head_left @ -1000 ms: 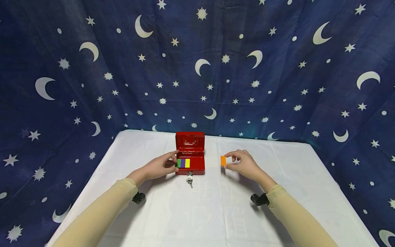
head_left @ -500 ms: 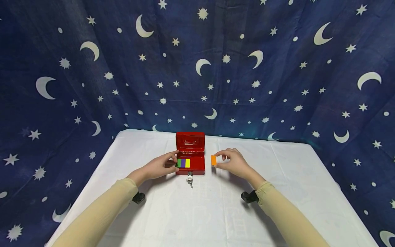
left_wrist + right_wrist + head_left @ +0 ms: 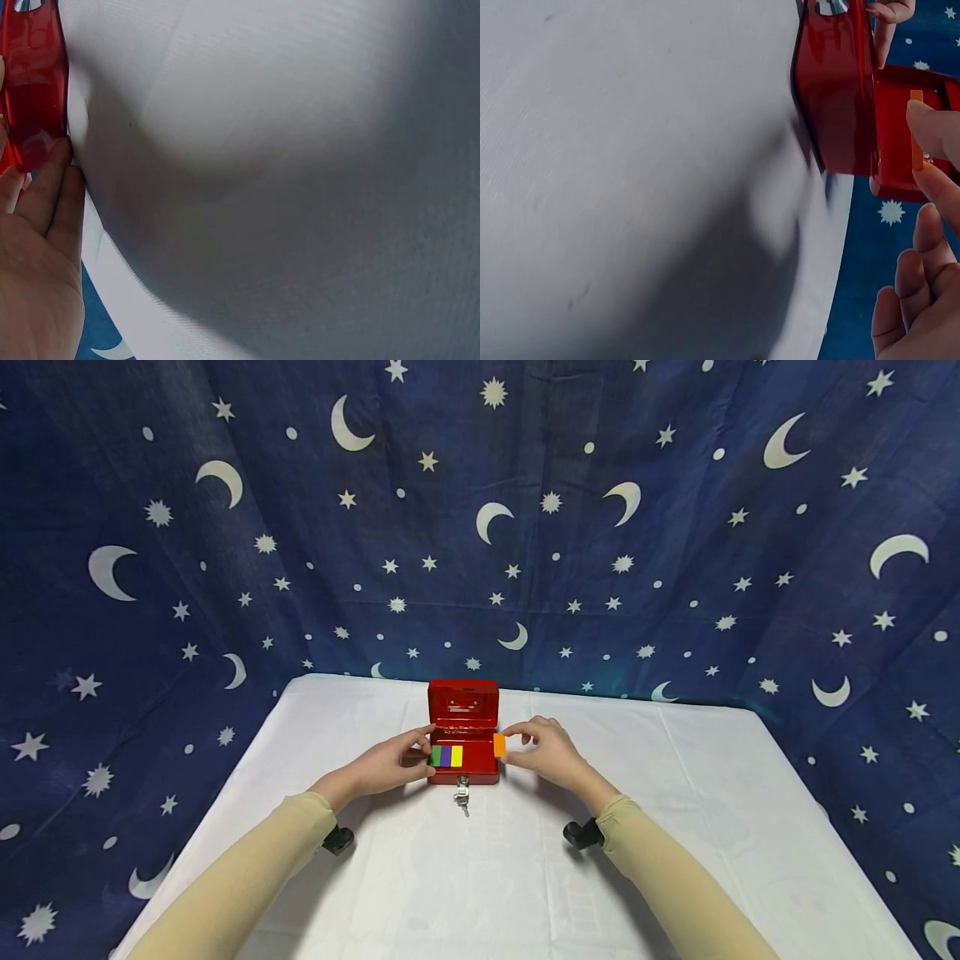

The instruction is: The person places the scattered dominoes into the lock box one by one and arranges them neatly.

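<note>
A small red metal cash box (image 3: 480, 752) stands on the white-covered table with its lid (image 3: 462, 703) raised. Green (image 3: 436, 756), purple (image 3: 446, 756) and yellow (image 3: 457, 756) blocks lie side by side at the left inside it. My left hand (image 3: 390, 763) grips the box's left end, thumb near the front corner and fingers farther back. Between thumb and index finger, my right hand (image 3: 553, 752) pinches an orange block (image 3: 499, 745) over the box's right wall. The right wrist view shows that orange block (image 3: 917, 142) edge-on, with the other fingers loosely curled.
A key (image 3: 464, 810) hangs from the lock (image 3: 462, 787) at the box's front. White cloth (image 3: 480, 877) covers the table. Behind it hangs a dark blue curtain (image 3: 420, 552) with moons and stars.
My right hand has moved left with the orange block, from the bare cloth right of the cash box to its right wall. The left hand and box have stayed in place.
</note>
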Demonstrator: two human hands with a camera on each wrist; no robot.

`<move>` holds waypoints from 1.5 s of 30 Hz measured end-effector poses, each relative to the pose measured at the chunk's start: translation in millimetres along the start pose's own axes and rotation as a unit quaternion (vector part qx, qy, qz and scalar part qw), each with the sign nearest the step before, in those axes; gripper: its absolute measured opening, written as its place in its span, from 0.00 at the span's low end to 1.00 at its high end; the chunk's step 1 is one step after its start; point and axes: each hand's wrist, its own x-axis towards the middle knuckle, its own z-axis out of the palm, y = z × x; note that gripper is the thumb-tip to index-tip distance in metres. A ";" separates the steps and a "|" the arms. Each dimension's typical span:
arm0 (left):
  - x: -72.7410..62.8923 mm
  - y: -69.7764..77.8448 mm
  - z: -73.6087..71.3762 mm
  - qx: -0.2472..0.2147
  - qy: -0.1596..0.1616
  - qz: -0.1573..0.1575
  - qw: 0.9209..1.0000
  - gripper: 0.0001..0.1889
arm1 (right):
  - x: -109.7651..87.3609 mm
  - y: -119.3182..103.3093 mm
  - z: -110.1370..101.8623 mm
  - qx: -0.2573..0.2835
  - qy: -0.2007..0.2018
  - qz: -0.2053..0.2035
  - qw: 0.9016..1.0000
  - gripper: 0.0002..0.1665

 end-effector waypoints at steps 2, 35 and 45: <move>-0.1 0.3 -0.3 0.001 0.000 0.001 1.000 0.16 | 2.2 -1.5 2.5 -0.003 0.000 0.000 1.000 0.23; -0.4 2.5 -1.3 -0.007 -0.006 -0.002 1.000 0.17 | 27.8 -34.1 35.5 -0.138 -0.009 -0.013 0.990 0.24; 0.0 1.8 -1.1 -0.004 -0.005 0.002 1.000 0.18 | 30.7 -39.5 41.1 -0.207 -0.018 -0.043 0.977 0.23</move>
